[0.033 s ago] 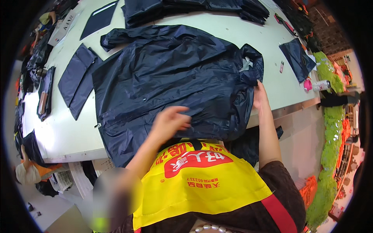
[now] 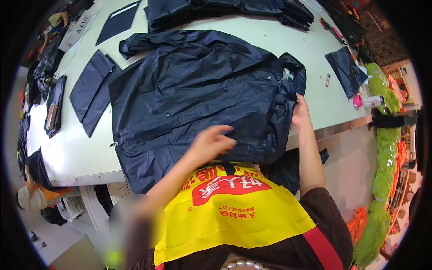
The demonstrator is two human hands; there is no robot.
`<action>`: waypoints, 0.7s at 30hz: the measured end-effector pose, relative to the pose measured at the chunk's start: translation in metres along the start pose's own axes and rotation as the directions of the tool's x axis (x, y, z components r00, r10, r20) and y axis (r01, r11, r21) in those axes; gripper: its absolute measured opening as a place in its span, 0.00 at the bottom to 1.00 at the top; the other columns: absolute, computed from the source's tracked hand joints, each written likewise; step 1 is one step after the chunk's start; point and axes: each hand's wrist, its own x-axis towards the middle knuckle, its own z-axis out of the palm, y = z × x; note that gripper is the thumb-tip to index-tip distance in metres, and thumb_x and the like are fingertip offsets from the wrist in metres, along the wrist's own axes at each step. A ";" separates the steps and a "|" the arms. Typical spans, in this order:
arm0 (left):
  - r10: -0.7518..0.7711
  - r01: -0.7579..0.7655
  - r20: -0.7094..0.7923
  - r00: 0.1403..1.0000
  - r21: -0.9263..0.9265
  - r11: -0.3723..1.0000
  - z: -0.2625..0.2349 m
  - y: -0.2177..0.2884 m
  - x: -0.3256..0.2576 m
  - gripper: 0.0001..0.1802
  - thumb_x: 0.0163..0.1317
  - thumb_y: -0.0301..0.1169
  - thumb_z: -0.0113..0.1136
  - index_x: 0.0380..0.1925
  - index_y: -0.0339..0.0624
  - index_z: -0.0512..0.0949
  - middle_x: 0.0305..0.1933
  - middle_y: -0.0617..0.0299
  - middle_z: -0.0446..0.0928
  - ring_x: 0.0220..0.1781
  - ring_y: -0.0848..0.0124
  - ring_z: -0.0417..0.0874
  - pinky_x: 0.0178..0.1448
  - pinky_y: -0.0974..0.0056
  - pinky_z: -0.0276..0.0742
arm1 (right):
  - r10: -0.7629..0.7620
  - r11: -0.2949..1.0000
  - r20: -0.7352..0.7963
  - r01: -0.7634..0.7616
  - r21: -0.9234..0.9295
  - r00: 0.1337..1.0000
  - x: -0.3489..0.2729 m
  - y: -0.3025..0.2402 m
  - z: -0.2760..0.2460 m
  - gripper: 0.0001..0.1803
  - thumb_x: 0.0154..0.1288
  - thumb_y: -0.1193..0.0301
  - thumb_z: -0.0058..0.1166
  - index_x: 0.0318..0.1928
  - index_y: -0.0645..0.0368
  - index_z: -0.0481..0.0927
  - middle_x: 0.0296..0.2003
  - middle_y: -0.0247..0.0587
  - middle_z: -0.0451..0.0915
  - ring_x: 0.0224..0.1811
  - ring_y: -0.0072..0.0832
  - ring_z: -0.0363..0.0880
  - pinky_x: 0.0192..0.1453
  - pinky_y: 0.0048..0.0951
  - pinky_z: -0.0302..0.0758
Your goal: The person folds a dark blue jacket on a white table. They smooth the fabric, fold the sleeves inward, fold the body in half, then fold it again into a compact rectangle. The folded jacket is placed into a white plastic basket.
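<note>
A dark navy raincoat [image 2: 193, 85] of thin, shiny fabric lies spread and wrinkled on the white table, its near edge hanging down by my yellow apron. Small snap buttons dot its surface. Above its near part, my left hand [image 2: 213, 143] is open, fingers stretched to the right and holding nothing. At the coat's right edge, beside the bunched end, my right hand [image 2: 301, 111] has its fingertips closed on the fabric. Part of that grip is hidden by the cloth. A pale patch shows inside the bunched end.
Folded dark pieces [image 2: 92, 92] lie left of the coat, with a dark stack [image 2: 225, 11] at the far side. To the right are a dark pouch [image 2: 345, 72], a pink roll [image 2: 357, 101] and a can [image 2: 373, 101]. Another person's arm [image 2: 29, 176] shows far left.
My left hand has shifted right over the coat. My right hand stays at the right edge. More snap buttons show on the fabric now.
</note>
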 end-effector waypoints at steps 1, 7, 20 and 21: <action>-0.047 0.047 0.105 0.993 0.006 0.999 0.020 -0.005 0.015 0.41 0.56 0.33 0.66 0.66 0.39 0.56 0.47 0.49 0.78 0.48 0.67 0.81 0.49 0.64 0.78 | 0.057 0.996 0.115 -0.065 0.065 0.992 -0.006 0.003 0.021 0.22 0.60 0.61 0.54 0.50 0.62 0.74 0.47 0.47 0.78 0.48 0.39 0.78 0.54 0.41 0.75; 0.334 -0.333 -0.224 0.915 0.045 0.942 0.078 -0.050 0.060 0.55 0.47 0.42 0.71 0.68 0.37 0.47 0.63 0.43 0.62 0.64 0.57 0.67 0.67 0.60 0.63 | -0.252 0.514 0.601 0.631 -0.580 0.758 -0.118 0.080 0.112 0.18 0.57 0.69 0.57 0.47 0.61 0.75 0.42 0.43 0.80 0.42 0.38 0.79 0.52 0.36 0.74; 0.598 -0.293 -0.358 0.717 0.624 0.725 -0.049 0.033 -0.184 0.15 0.55 0.36 0.60 0.23 0.33 0.75 0.23 0.54 0.78 0.25 0.64 0.81 0.30 0.65 0.74 | -0.231 -0.502 0.927 0.779 -0.374 0.296 0.061 0.086 0.132 0.56 0.38 0.75 0.70 0.68 0.58 0.52 0.64 0.58 0.58 0.67 0.52 0.58 0.68 0.43 0.59; 0.600 -0.354 -0.332 0.728 0.567 0.744 -0.052 0.030 -0.202 0.17 0.53 0.38 0.60 0.21 0.32 0.75 0.22 0.54 0.77 0.23 0.62 0.81 0.29 0.64 0.74 | -0.238 -0.450 0.941 0.831 -0.327 0.241 0.069 0.087 0.161 0.57 0.37 0.74 0.71 0.68 0.58 0.51 0.65 0.58 0.56 0.67 0.52 0.56 0.69 0.42 0.58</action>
